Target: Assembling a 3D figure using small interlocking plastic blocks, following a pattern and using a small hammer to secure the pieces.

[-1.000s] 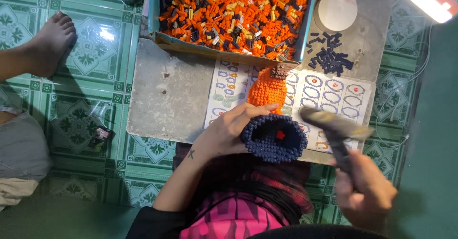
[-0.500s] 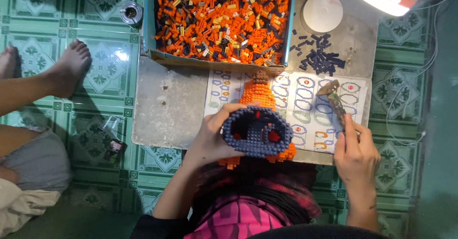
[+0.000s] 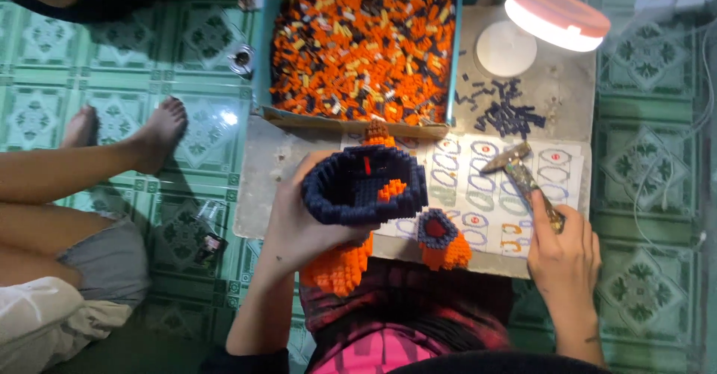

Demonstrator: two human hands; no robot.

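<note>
White instruction sheet (image 3: 478,187) under hammer

Matt plastic bricks, navy and orange, form the studded model (image 3: 364,187) beside a paper instruction sheet (image 3: 478,195). Beyond the sheet, a cardboard-edged tray (image 3: 358,120) holds loose plastic bricks. The small hammer (image 3: 523,180) looks dull metal. Glossy green tiles cover the floor (image 3: 112,60).

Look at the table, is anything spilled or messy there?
A little. A loose heap of dark blue bricks lies scattered on the bare table, outside the box of bricks. Otherwise nothing seems broken: the left hand holds the blue and orange brick model, and the right hand grips a small hammer.
</note>
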